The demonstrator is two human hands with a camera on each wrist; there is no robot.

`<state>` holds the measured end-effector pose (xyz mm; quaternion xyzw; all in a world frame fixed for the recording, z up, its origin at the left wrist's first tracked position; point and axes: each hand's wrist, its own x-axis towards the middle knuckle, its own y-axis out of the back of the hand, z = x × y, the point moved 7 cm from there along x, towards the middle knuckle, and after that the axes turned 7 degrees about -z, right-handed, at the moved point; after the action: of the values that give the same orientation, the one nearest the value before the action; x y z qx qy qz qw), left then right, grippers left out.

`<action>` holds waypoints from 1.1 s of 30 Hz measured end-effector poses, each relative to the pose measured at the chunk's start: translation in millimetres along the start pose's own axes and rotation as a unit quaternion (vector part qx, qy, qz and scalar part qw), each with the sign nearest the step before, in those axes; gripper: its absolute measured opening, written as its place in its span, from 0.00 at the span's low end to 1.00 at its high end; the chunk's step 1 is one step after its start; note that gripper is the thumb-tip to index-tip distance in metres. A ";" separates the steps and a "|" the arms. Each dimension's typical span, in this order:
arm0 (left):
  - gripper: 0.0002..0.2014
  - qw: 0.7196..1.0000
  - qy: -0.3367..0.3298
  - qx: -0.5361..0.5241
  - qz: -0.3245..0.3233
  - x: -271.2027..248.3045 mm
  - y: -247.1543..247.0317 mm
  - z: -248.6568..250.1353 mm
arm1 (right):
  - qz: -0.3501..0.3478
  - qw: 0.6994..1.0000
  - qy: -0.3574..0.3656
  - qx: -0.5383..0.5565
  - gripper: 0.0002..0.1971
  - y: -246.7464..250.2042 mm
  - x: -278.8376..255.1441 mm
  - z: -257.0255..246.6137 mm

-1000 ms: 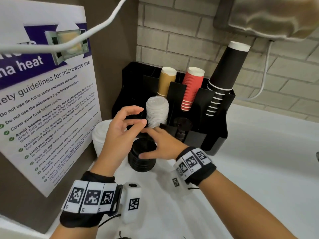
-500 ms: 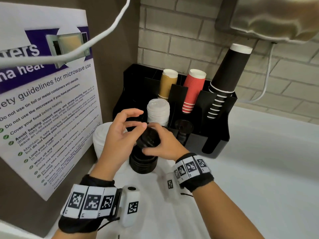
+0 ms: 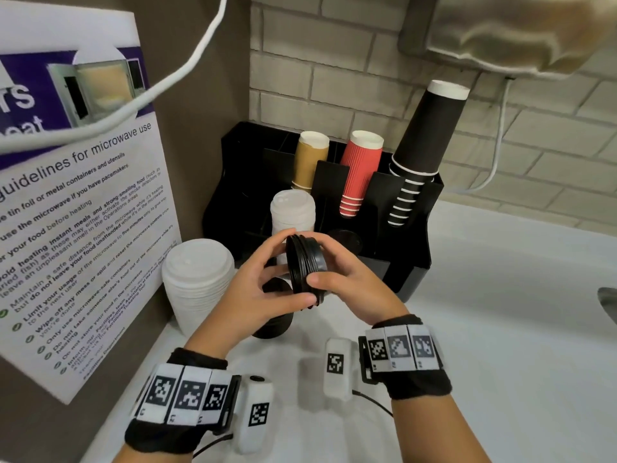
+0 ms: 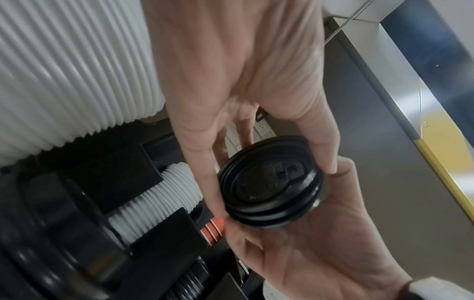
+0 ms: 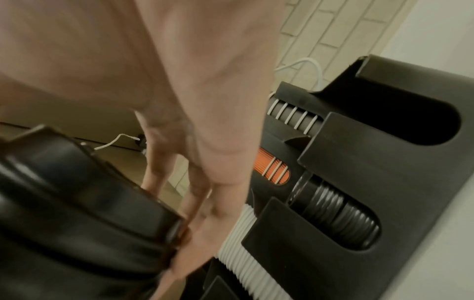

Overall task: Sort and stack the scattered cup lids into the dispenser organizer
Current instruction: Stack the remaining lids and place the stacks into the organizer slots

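Observation:
A few nested black lids (image 3: pixel 305 269) stand tilted on edge in the air in front of the black organizer (image 3: pixel 414 259). My left hand (image 3: pixel 273 285) grips them from the left with thumb below and fingers over the top. My right hand (image 3: pixel 337 269) grips them from the right. The left wrist view shows the black lids (image 4: pixel 271 188) between my left fingers and my right hand (image 4: pixel 320 243). Under my hands a stack of black lids (image 3: pixel 273 324) stands on the counter. Inside the organizer are a stack of white lids (image 3: pixel 293 212) and black lids (image 3: pixel 345 240).
A tall stack of larger white lids (image 3: pixel 197 282) stands on the counter at the left, by the poster panel (image 3: pixel 83 228). Tan, red and black cup stacks (image 3: pixel 424 145) lean out of the organizer's back slots. A white cable (image 3: pixel 187 68) hangs above. White counter (image 3: pixel 500 329) stretches to the right.
My hands have taken a few black lids off the counter stack, raised them and turned them on edge. The view has come closer to the organizer.

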<state>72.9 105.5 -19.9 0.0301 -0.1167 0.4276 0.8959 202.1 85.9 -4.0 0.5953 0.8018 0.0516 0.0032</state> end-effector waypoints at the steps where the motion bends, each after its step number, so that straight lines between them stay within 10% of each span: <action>1: 0.45 1.000 0.000 0.000 -0.004 -0.6 0.3 0.2 | -0.004 1.000 -0.001 -0.007 0.35 1.3 -1.1 -1.4; 17: 0.49 1.000 0.010 0.015 0.000 1.6 4.4 -4.6 | 0.031 0.996 0.024 -0.086 0.30 2.8 -1.4 -14.9; 24: 0.25 0.994 -0.025 0.055 0.086 -1.8 24.3 11.5 | 0.275 0.948 0.061 -0.150 0.32 93.6 13.5 -20.6; 33: 0.17 0.991 -0.035 0.077 0.106 -4.8 31.9 23.0 | 0.196 0.888 -0.071 -0.410 0.36 116.7 38.6 22.1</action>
<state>41.1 118.6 -0.1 0.1011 -0.1178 0.5265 0.8358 303.8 157.9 -13.7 0.6878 0.5741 0.3334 0.2935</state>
